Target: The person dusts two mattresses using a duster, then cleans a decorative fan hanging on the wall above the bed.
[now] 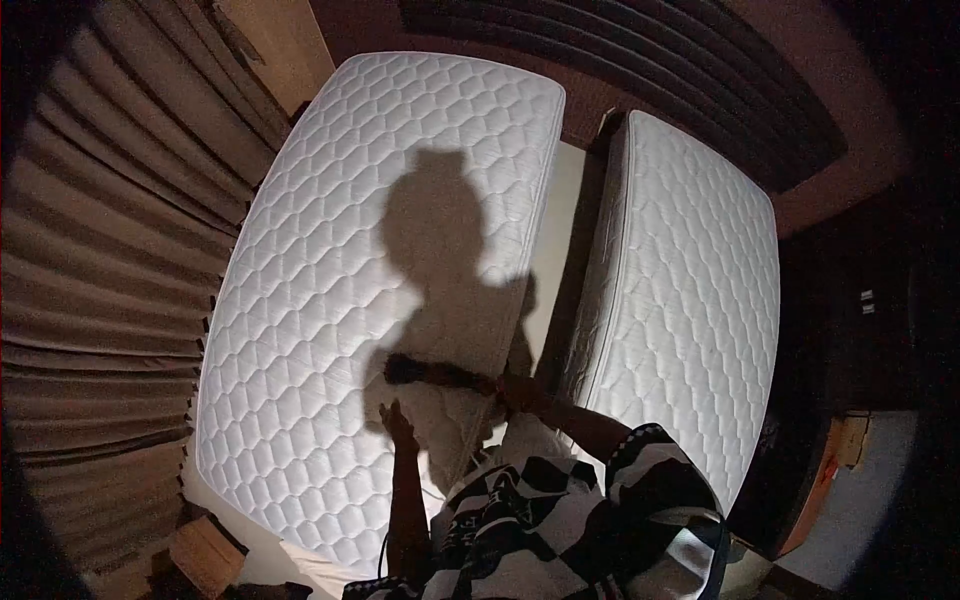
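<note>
My right hand (pixel 516 391) is closed around one end of a long dark brush (pixel 440 374). The brush points left over the near half of a white quilted mattress (pixel 300 330), and its far tip looks bushy. In the shadow I cannot tell whether it touches the fabric. Lower and to the left, my left hand (pixel 398 423) is over the same mattress with its fingers apart and nothing in it. A large shadow of a head and body falls across the quilting.
A second white mattress (pixel 690 300) lies to the right, beyond a narrow floor gap (pixel 557 250). Brown curtains (pixel 110 270) hang along the left. A dark padded headboard panel (pixel 650 60) spans the back wall. A brown box-like object (pixel 207 555) sits at lower left.
</note>
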`<state>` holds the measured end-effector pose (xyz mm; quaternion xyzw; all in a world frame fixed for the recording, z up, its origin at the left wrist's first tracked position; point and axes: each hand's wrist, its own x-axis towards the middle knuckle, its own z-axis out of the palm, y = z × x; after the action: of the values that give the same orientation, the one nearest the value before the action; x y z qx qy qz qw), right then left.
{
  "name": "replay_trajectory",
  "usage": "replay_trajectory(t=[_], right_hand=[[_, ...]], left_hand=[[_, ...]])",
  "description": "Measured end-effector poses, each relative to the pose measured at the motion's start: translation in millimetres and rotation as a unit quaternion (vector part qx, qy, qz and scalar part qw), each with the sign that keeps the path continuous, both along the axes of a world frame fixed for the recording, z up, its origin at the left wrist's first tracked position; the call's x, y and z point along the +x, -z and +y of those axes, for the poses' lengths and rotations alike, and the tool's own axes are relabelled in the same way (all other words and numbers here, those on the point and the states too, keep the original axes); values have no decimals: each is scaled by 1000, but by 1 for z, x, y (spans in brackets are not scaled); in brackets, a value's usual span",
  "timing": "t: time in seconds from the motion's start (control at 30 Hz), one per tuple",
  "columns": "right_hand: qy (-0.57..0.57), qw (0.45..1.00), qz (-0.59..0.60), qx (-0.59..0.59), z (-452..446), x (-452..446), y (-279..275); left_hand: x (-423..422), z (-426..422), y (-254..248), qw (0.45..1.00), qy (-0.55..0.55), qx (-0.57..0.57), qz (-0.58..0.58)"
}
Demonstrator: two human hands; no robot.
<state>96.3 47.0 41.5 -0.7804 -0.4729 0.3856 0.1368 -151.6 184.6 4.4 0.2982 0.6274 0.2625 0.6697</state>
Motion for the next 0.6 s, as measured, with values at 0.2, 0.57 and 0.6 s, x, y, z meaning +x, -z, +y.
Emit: replay_trajectory(t=[0.2,0.57,0.6], right_hand=[[120,990,-74,-32,33,169,89],[8,996,-90,-26,88,195,103],[42,995,-86,-33,87,207,110]], left_hand=[[-10,-23,29,996,-10,-9,86],[80,92,116,826,252,239,443],[80,108,135,819,217,275,455]])
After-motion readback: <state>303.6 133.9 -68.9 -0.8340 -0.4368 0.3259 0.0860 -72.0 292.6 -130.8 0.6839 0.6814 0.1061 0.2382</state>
